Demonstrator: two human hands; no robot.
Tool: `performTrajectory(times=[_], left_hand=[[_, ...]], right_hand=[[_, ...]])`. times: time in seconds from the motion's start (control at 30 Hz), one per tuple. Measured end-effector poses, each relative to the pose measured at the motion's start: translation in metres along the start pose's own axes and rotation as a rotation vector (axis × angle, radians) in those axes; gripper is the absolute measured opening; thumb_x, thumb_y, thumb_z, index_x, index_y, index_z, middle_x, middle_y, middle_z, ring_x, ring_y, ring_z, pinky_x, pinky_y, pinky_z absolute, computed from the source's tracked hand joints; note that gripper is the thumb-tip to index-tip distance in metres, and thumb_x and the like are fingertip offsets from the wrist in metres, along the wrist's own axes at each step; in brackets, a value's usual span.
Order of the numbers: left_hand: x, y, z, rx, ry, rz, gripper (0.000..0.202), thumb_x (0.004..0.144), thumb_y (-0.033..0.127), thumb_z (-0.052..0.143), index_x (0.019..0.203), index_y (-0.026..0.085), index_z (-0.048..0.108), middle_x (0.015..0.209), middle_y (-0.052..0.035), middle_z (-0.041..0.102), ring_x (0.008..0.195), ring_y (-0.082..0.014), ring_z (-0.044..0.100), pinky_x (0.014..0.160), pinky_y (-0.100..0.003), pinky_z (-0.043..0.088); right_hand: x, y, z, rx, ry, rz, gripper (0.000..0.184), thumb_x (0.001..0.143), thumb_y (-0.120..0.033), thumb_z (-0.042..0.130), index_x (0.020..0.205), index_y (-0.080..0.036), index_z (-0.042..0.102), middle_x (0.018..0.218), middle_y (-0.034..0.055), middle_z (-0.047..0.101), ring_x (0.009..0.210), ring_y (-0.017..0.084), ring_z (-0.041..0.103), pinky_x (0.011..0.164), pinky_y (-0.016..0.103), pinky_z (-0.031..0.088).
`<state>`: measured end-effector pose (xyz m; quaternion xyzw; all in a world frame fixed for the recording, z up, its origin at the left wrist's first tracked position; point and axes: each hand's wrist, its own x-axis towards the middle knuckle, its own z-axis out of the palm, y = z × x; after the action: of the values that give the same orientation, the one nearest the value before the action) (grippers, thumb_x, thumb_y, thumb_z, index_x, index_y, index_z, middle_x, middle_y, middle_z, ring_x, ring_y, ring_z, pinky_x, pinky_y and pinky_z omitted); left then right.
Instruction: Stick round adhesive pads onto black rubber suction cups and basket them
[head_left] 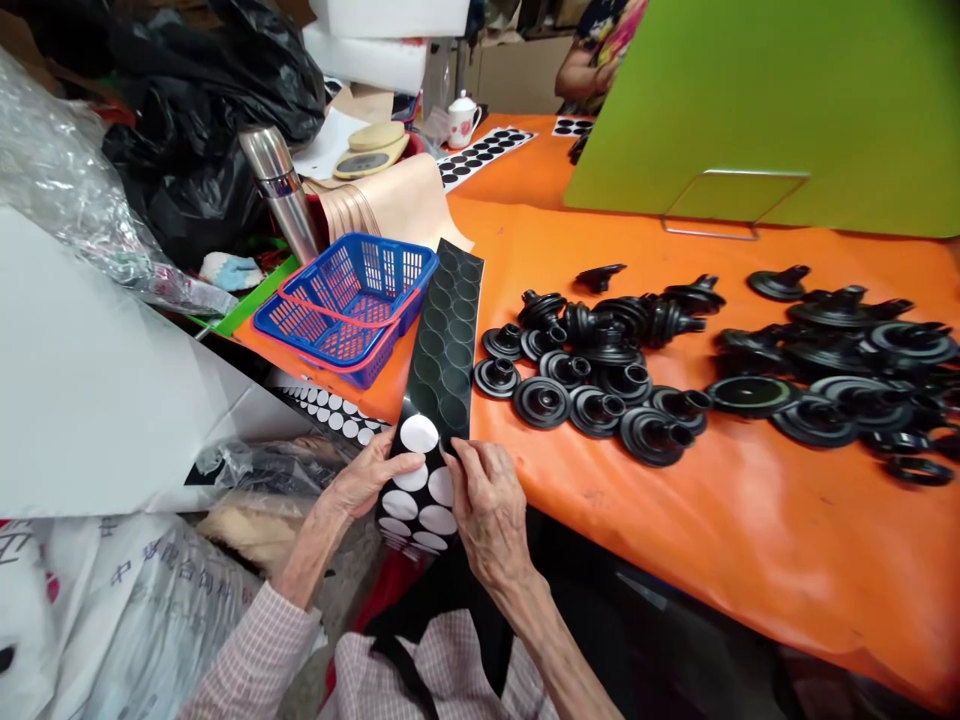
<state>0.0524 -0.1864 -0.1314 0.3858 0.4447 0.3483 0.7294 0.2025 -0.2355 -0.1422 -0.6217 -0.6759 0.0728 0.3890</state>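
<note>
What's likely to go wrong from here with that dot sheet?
Two risks. The right hand pinches the edge of the black sheet of white discs, so a disc might lift or crease. The sheet also lies close to the blue plastic basket and loose black rubber parts; a swing could knock them.

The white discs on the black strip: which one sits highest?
The topmost white disc, beside the left hand. The other white discs sit below it, nearer the person, and the strip above it shows only dark circles.

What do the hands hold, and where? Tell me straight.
The left hand and right hand grip a black sheet by its near end, among white discs.
</note>
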Motion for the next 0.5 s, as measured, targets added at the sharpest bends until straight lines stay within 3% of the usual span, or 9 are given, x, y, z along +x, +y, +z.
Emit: performTrajectory(times=[0.1, 0.17, 0.27, 0.3, 0.33, 0.43, 0.5], left_hand=[[0.0, 0.005, -0.005, 0.084, -0.039, 0.006, 0.038, 0.069, 0.031, 0.075, 0.103, 0.016, 0.066, 0.098, -0.0065, 0.069, 0.094, -0.0208, 0.061, 0.086, -0.031, 0.045], [-0.006, 0.011, -0.007, 0.266, 0.046, 0.046, 0.036, 0.069, 0.033, 0.074, 0.101, 0.017, 0.065, 0.096, -0.0069, 0.068, 0.098, -0.0239, 0.06, 0.087, -0.033, 0.045], [-0.019, 0.019, -0.002, 0.599, 0.507, 0.196, 0.034, 0.064, 0.038, 0.077, 0.09, 0.021, 0.063, 0.087, -0.0056, 0.063, 0.094, -0.0257, 0.057, 0.08, -0.032, 0.045], [-0.023, 0.022, 0.002, 0.642, 0.609, 0.226, 0.033, 0.064, 0.041, 0.077, 0.086, 0.021, 0.061, 0.082, -0.0044, 0.061, 0.087, -0.0242, 0.057, 0.076, -0.031, 0.045], [-0.026, 0.024, 0.008, 0.63, 0.604, 0.216, 0.032, 0.066, 0.044, 0.075, 0.082, 0.021, 0.06, 0.079, -0.0034, 0.059, 0.08, -0.022, 0.055, 0.072, -0.03, 0.044], [-0.027, 0.031, 0.028, 0.35, 0.219, 0.018, 0.031, 0.075, 0.049, 0.065, 0.076, 0.02, 0.055, 0.068, 0.0005, 0.054, 0.065, -0.0148, 0.051, 0.064, -0.026, 0.041], [-0.022, 0.034, 0.039, 0.162, 0.101, -0.058, 0.027, 0.074, 0.043, 0.065, 0.074, 0.019, 0.052, 0.064, 0.0024, 0.052, 0.062, -0.012, 0.049, 0.063, -0.024, 0.039]], right_hand=[[0.006, 0.008, -0.006, -0.003, 0.091, 0.063, 0.027, 0.099, -0.025, 0.037, 0.093, -0.019, 0.063, 0.082, 0.0077, 0.063, 0.076, 0.02, 0.059, 0.068, 0.033, 0.049], [0.012, 0.013, -0.014, -0.002, 0.165, 0.118, 0.028, 0.098, -0.024, 0.037, 0.084, -0.02, 0.06, 0.072, 0.0041, 0.058, 0.067, 0.018, 0.057, 0.062, 0.03, 0.047], [0.015, 0.013, -0.024, 0.04, 0.175, 0.111, 0.025, 0.097, -0.021, 0.04, 0.082, -0.022, 0.059, 0.07, 0.0019, 0.057, 0.061, 0.015, 0.058, 0.057, 0.026, 0.048], [0.013, 0.011, -0.025, 0.058, 0.16, 0.091, 0.023, 0.097, -0.019, 0.041, 0.085, -0.022, 0.06, 0.072, 0.0022, 0.059, 0.061, 0.014, 0.06, 0.055, 0.025, 0.048], [0.01, 0.008, -0.025, 0.076, 0.146, 0.062, 0.023, 0.096, -0.018, 0.041, 0.089, -0.022, 0.062, 0.076, 0.0033, 0.061, 0.062, 0.014, 0.062, 0.054, 0.024, 0.05], [-0.001, -0.001, -0.02, 0.184, 0.113, -0.067, 0.025, 0.093, -0.017, 0.046, 0.107, -0.025, 0.065, 0.091, 0.007, 0.068, 0.075, 0.018, 0.069, 0.062, 0.027, 0.057], [-0.006, -0.004, -0.017, 0.305, 0.068, -0.089, 0.029, 0.09, -0.021, 0.053, 0.116, -0.027, 0.064, 0.102, 0.0086, 0.069, 0.089, 0.022, 0.07, 0.071, 0.03, 0.06]])
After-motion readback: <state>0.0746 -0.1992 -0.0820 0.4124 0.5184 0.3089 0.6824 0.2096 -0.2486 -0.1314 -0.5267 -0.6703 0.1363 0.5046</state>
